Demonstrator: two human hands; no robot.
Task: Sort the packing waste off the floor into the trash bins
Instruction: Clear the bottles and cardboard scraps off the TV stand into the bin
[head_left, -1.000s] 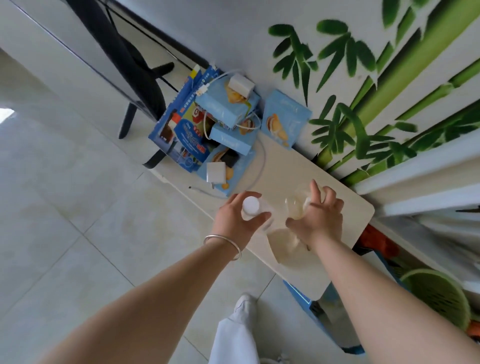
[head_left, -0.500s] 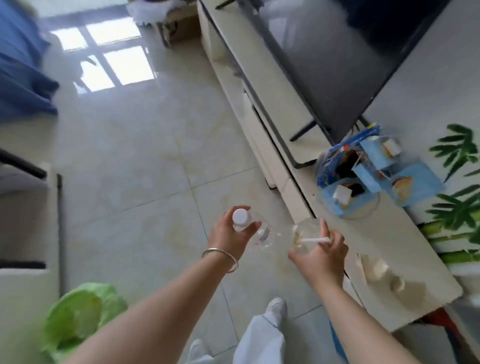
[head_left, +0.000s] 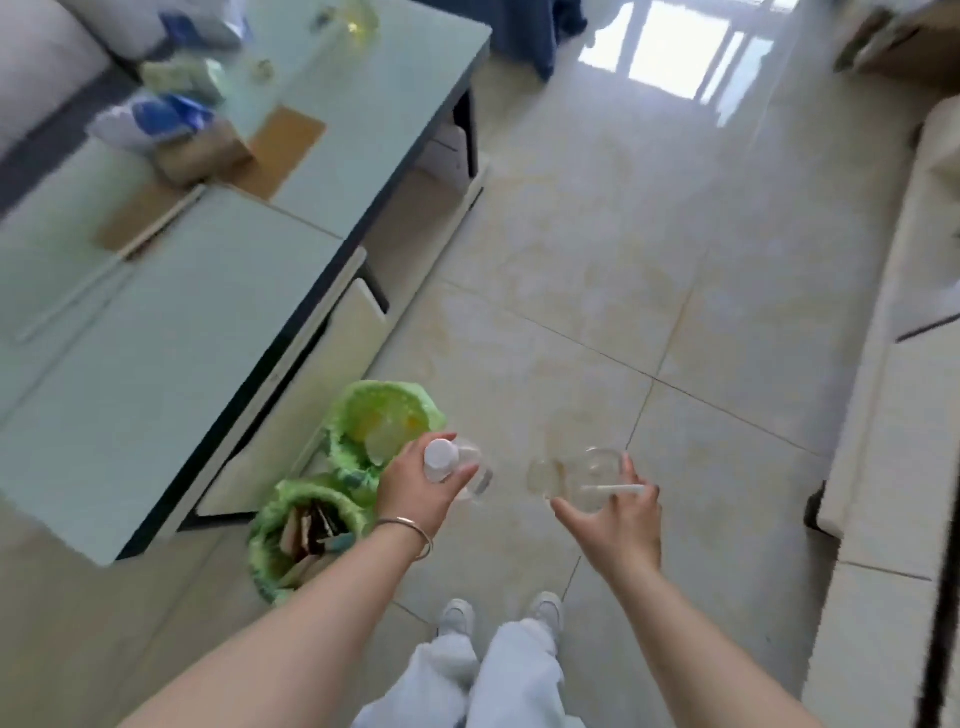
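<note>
My left hand (head_left: 421, 488) grips a clear plastic bottle (head_left: 470, 470) with a white cap, held just right of two bins. My right hand (head_left: 618, 512) holds a clear plastic cup (head_left: 582, 473) together with a white straw (head_left: 613, 489) pinned across its rim by my fingers. Two trash bins lined with green bags stand on the floor by the table: the far bin (head_left: 363, 410) shows pale yellowish contents, the near bin (head_left: 270, 525) holds cardboard and paper scraps.
A pale green glass-topped coffee table (head_left: 171, 322) fills the left, with bags, a box and a long white stick on it. A pale sofa or cabinet edge (head_left: 883, 415) runs down the right. Tiled floor (head_left: 597, 270) lies between. My feet show at the bottom.
The view has swung from the TV cabinet round to the coffee table and bins. Both hands carried the bottle and the cup with straw along; the bins now lie just left of my left hand.
</note>
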